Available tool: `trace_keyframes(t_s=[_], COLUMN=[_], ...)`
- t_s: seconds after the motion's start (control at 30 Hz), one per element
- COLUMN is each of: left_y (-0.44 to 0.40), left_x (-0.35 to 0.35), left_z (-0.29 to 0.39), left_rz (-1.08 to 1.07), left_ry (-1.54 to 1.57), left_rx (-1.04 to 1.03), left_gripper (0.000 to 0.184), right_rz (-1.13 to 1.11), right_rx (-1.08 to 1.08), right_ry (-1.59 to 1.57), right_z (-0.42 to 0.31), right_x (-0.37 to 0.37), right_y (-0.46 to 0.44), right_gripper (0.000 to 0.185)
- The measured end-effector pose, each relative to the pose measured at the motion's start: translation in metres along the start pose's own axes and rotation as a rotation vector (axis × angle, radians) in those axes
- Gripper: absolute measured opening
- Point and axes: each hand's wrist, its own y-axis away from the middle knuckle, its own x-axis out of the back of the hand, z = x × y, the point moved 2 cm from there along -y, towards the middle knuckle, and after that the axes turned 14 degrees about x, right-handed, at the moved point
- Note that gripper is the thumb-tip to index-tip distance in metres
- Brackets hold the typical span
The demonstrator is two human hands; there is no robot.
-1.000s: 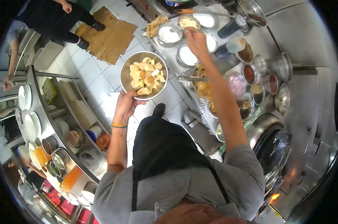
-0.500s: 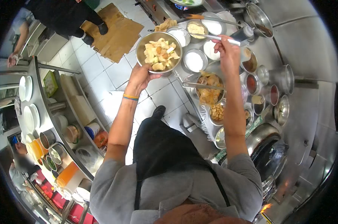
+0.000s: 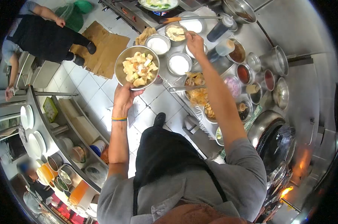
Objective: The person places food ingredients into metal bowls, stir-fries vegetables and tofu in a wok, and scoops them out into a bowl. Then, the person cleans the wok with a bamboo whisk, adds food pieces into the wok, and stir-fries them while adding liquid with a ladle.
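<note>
While the left hand (image 3: 124, 98) supports it at the near rim, the metal bowl (image 3: 119, 72) is in the air just beside the counter (image 3: 260, 39), above the floor. Contents: pale yellow chunks (image 3: 139, 71) in a loose heap; whitish patch on top, nature unclear. Left fingers closed on the bowl, thumb at the rim, the rest partly hidden beneath.

Right hand (image 3: 195, 44): fingers drawn together on a spoon (image 3: 179, 34), exact grip partly hidden. Spoon tip is in a tin (image 3: 167, 31) of cream-coloured powder.

Near that tin: white powder (image 3: 157, 45) in a second tin, similar white contents in others around it; a tan cloth (image 3: 145, 36) just beside. Below the right forearm: fried food (image 3: 198, 96), with a metal handle (image 3: 182, 89) lying across. Right of the forearm: chopped onion (image 3: 232, 86) and red sauce (image 3: 243, 74).

Further out: a pan (image 3: 159, 3) over a blue flame; cardboard (image 3: 105, 50) on the floor; another person (image 3: 45, 37) in a dark apron.
</note>
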Motion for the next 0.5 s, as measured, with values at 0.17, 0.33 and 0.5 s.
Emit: trace_keyframes(t_s=[0.17,0.33,0.5], left_y=[-0.001,-0.014,-0.025], left_x=[0.008,0.003,-0.015], left_z=[0.002,0.004,0.011], left_rz=[-0.015,-0.024,-0.081], left_ry=[0.025,0.033,0.019], left_rx=[0.051,0.045,0.044], left_gripper=[0.051,0.053,0.054], right_rz=[0.132,0.176,0.255], right_rx=[-0.274,-0.457,-0.483], right_ry=[-0.077,-0.375,-0.610], right_z=[0.028,0.033,0.005], right_x=[-0.005,0.001,0.038], right_y=[0.001,0.010,0.010], right_gripper=[0.028,0.025,0.022])
